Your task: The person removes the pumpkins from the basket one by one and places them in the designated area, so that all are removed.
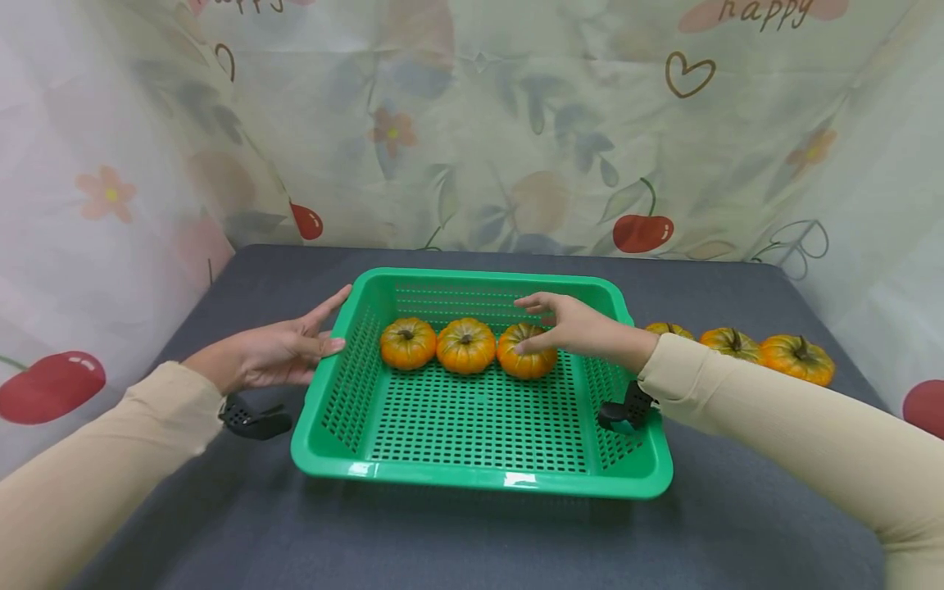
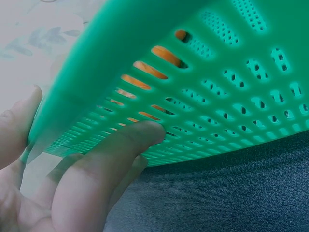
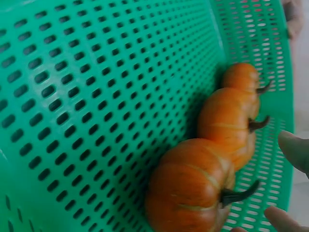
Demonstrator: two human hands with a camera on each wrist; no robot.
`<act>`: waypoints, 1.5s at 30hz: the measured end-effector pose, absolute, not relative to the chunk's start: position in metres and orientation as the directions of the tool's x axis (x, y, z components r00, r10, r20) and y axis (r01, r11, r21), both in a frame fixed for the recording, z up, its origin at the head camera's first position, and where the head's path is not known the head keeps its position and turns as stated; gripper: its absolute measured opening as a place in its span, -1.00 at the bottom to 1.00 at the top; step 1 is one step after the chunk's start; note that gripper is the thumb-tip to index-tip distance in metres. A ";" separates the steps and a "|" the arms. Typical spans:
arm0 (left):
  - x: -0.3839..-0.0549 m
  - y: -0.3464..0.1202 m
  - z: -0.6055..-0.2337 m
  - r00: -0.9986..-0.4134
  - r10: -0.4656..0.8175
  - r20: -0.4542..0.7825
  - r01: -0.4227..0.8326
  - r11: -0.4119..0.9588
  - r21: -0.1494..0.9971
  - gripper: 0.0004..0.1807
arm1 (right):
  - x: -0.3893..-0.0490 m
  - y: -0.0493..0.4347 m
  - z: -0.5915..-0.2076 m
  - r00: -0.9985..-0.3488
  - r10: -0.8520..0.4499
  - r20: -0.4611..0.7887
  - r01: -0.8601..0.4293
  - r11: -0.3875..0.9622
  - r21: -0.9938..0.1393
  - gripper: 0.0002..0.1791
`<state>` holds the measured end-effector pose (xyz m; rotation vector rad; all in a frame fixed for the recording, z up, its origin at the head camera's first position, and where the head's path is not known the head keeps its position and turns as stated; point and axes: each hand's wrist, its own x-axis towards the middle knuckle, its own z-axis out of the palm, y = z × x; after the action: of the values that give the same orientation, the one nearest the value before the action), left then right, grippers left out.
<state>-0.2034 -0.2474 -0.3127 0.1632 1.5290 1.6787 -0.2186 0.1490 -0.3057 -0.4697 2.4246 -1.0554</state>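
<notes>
A green perforated plastic basket [image 1: 479, 426] stands on the dark table. Inside it, three orange-yellow pumpkins sit in a row toward the back: a left one [image 1: 408, 344], a middle one [image 1: 466, 346] and a right one [image 1: 528, 360]. My left hand [image 1: 276, 352] holds the basket's left rim; in the left wrist view a finger [image 2: 130, 140] presses the outer wall below the rim. Over the right pumpkin hovers my right hand [image 1: 578, 328], fingers spread. The right wrist view shows its fingertips [image 3: 295, 151] apart from the nearest pumpkin [image 3: 190, 188] and its dark stem.
To the right of the basket, three more pumpkins [image 1: 796, 359] lie in a row on the table [image 1: 472, 541], partly behind the right sleeve [image 1: 767, 418]. A printed curtain [image 1: 479, 147] hangs behind the table and along both sides.
</notes>
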 end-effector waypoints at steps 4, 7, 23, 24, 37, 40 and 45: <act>-0.204 -0.248 -0.314 -0.640 0.641 -0.424 -0.485 0.091 0.870 -0.01 | -0.222 0.146 -0.311 -0.832 -0.473 -0.291 -0.121 0.666 -0.736 -0.20; -0.204 -0.248 -0.314 -0.637 0.644 -0.423 -0.488 0.087 0.868 0.00 | -0.223 0.145 -0.314 -0.821 -0.483 -0.304 -0.127 0.673 -0.728 -0.23; -0.204 -0.248 -0.315 -0.629 0.655 -0.419 -0.491 0.084 0.867 -0.02 | -0.229 0.146 -0.320 -0.741 -0.553 -0.381 -0.152 0.691 -0.707 -0.18; -0.204 -0.248 -0.315 -0.629 0.655 -0.418 -0.489 0.085 0.868 -0.02 | -0.229 0.146 -0.320 -0.739 -0.555 -0.383 -0.152 0.690 -0.707 -0.18; -0.204 -0.248 -0.315 -0.633 0.651 -0.419 -0.488 0.085 0.869 -0.02 | -0.228 0.144 -0.321 -0.745 -0.550 -0.377 -0.155 0.693 -0.704 -0.19; -0.204 -0.248 -0.315 -0.633 0.651 -0.418 -0.489 0.083 0.868 -0.01 | -0.228 0.145 -0.320 -0.751 -0.545 -0.372 -0.166 0.701 -0.693 -0.20; -0.204 -0.249 -0.315 -0.633 0.650 -0.420 -0.494 0.079 0.866 -0.02 | -0.228 0.146 -0.318 -0.759 -0.544 -0.357 -0.178 0.702 -0.689 -0.20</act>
<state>-0.2041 -0.2485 -0.3151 0.1632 1.5021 1.6910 -0.2280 0.1462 -0.3179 -0.5503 2.3578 -0.8763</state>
